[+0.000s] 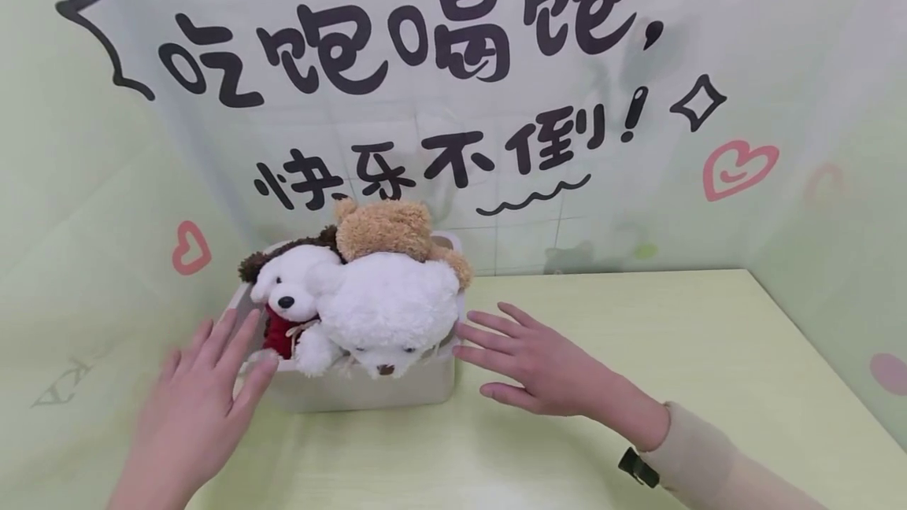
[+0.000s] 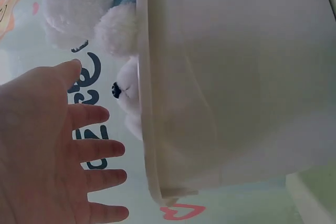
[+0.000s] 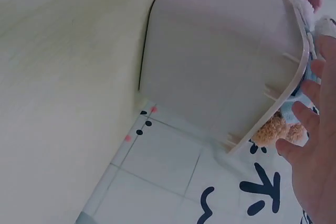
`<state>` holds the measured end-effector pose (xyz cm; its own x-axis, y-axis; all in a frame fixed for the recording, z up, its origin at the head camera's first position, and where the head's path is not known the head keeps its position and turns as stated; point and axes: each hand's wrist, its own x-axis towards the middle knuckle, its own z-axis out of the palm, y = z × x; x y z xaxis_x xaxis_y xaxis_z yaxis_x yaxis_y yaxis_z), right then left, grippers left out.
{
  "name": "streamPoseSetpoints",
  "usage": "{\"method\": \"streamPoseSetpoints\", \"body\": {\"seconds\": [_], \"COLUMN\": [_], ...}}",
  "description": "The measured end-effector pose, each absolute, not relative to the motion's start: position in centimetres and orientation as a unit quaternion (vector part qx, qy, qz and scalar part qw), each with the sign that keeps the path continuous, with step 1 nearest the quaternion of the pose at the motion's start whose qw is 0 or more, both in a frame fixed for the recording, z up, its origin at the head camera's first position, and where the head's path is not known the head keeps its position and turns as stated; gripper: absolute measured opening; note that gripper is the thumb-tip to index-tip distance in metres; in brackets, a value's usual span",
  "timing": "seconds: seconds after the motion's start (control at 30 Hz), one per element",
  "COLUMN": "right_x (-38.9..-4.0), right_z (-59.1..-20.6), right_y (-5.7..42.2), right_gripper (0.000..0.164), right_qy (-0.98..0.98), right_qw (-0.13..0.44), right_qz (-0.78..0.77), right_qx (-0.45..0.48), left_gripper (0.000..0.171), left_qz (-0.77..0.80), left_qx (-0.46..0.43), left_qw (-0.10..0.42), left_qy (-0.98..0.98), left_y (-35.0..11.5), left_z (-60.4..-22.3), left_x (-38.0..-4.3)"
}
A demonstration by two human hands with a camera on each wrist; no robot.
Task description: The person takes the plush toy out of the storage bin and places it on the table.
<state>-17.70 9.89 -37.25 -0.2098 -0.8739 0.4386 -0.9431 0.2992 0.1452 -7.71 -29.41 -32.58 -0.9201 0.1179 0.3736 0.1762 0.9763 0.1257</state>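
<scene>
A pale plastic bin stands on the table, heaped with stuffed animals. In front lies a large white plush bear, face down toward the rim. Beside it sits a white plush dog with brown ears and a red garment, and behind them a tan plush toy shows its back. My left hand, fingers straight and spread, is by the bin's left front corner. On the other side, my right hand stretches its fingers toward the right wall. Neither hand grips anything.
The light green table extends to the right of the bin. Behind it hangs a pale curtain with black lettering and pink hearts, and similar sheets close in both sides. A dark clip is at my right sleeve.
</scene>
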Motion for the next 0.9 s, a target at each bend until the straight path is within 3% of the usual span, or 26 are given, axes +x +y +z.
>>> {"method": "streamPoseSetpoints", "body": {"seconds": [0.3,0.57,0.9], "right_x": [-17.4,-17.4,-17.5], "right_z": [-38.2,-38.6,-38.8], "right_y": [8.9,8.5,8.5], "right_gripper": [0.056,0.059,0.059], "right_qy": [-0.768,-0.771,-0.774], "right_qw": [0.244,0.255,0.235], "right_qz": [0.073,0.056,0.088], "right_qx": [0.588,0.581,0.582], "left_gripper": [0.060,0.053,0.065], "left_qz": [-0.107,-0.092,-0.081], "left_qx": [-0.123,-0.115,-0.143], "left_qw": [0.202,0.213,0.265], "left_qy": [-0.966,-0.966,-0.950], "left_y": [-30.3,-30.9,-30.9], "left_z": [-35.4,-37.0,-37.8], "left_x": [-7.8,-8.0,-8.0]}}
